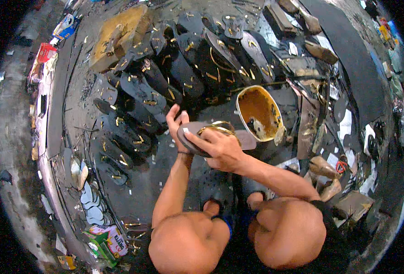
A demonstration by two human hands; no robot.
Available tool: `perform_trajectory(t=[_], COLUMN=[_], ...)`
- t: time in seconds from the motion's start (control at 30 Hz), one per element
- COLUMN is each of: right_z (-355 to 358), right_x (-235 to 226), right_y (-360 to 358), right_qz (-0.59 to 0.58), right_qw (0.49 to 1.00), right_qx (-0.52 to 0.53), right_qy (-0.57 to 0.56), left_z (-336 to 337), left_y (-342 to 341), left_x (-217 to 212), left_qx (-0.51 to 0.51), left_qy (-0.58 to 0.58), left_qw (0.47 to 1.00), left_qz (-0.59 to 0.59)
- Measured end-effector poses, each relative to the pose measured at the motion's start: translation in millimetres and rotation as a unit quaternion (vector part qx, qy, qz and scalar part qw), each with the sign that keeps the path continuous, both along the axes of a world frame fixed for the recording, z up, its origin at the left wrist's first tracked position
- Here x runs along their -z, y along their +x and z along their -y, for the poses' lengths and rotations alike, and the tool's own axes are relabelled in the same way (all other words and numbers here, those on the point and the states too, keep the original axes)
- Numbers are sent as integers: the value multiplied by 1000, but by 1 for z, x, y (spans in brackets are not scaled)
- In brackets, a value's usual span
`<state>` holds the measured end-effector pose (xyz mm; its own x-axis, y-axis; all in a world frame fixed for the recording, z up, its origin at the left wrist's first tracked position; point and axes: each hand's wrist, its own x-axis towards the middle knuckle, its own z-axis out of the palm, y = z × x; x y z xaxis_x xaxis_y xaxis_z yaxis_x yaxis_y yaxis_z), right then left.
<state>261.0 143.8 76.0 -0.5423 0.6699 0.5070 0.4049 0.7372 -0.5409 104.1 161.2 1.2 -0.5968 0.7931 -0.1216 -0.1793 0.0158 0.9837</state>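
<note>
Above my knees, both hands are on a dark sandal [193, 138] with gold straps. My left hand [176, 130] supports it from the left, its thumb side behind the sole and some fingers stretched past it. Across the top lies my right hand [224, 148], with its index finger pressed on the dark surface and the other fingers curled by the gold strap. A pale greyish-pink flat piece [246, 139] shows just right of that hand; whether it belongs to the sandal I cannot tell. Behind it stands a white tub [279, 109] of brown, glue-like paste.
Many dark soles [183, 73] with gold strap ends lie in rows ahead and to the left. A wooden block [131, 29] stands behind them. Wooden shoe lasts [323, 167] and red-handled scissors [341, 164] lie right. Grey cut pieces [93, 208] and a colourful box [108, 244] lie left.
</note>
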Motion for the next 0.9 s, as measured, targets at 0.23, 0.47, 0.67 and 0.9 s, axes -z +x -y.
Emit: perform_trajectory(t=[0.23,0.47,0.67,0.9], right_z=[13,36,27,10], right_x=[-1,11,16,2], right_y=[-8,1,18,4], right_qz=[18,70,31,1], right_qw=[999,991,998,999], right_qx=[-49,-65,-5,29], right_qy=[-13,99,46,-44], left_z=[13,-20,-14,4], left_y=[-13,2,23,2], left_x=[7,45,25,10], left_qx=[-39,-96,-42,-68], left_qy=[-17,-65,-165,-52], left_qw=[996,988,960,973], left_qz=[-72,104,221,213])
